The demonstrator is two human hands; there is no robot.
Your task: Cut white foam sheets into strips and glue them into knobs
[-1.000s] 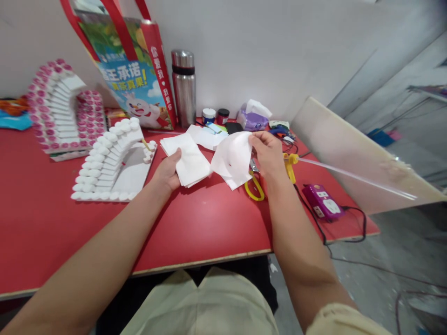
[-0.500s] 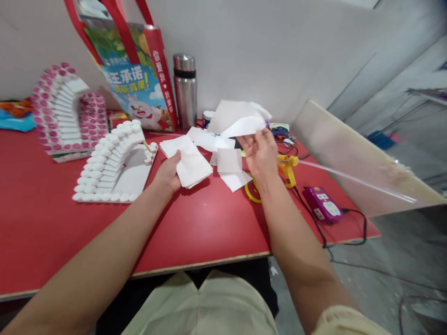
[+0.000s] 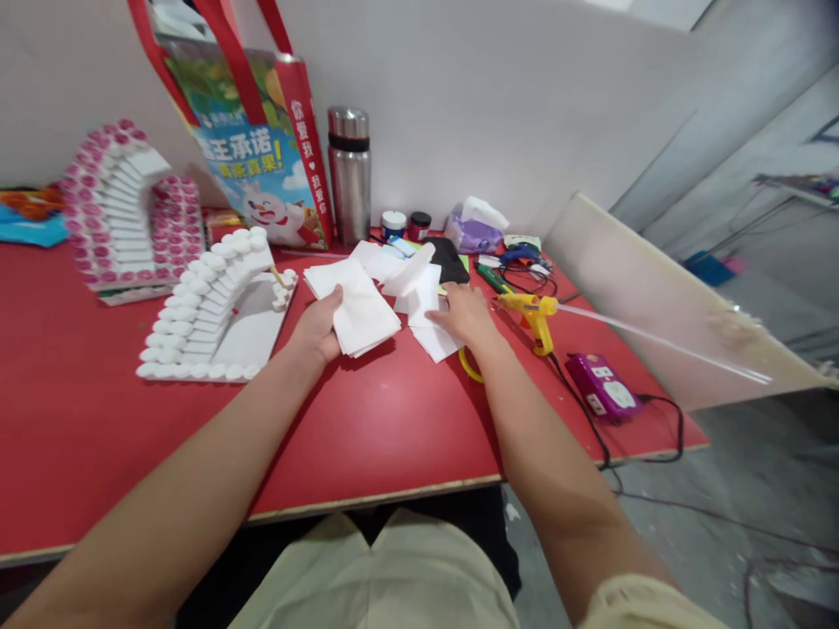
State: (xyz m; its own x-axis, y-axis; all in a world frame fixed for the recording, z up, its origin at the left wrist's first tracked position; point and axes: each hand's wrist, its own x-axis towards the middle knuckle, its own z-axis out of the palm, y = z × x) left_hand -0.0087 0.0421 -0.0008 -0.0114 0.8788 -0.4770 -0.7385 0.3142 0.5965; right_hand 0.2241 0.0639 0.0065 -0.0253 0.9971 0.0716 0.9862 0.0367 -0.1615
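Observation:
My left hand (image 3: 318,329) grips the near end of a stack of white paper sheets (image 3: 354,306) that rests on the red table (image 3: 367,428). Flat on a pile of loose white sheets (image 3: 423,301) lies my right hand (image 3: 464,316), its fingers stretched out and holding nothing. A yellow scissors handle (image 3: 467,367) pokes out from under that wrist. Just to the right stands a yellow glue gun (image 3: 534,313) with a clear glue stick (image 3: 655,336) pointing right.
A white arched model (image 3: 210,310) and a pink-dotted one (image 3: 124,210) stand at left. Along the wall are a printed bag (image 3: 253,166), a steel flask (image 3: 349,175), small jars (image 3: 393,223) and a tissue pack (image 3: 473,229). A purple power strip (image 3: 599,389) lies right; a pale board (image 3: 662,297) leans there.
My right hand held a large white sheet, lifted it up, then let it go and came down flat on the loose sheets. The left hand stayed on its stack.

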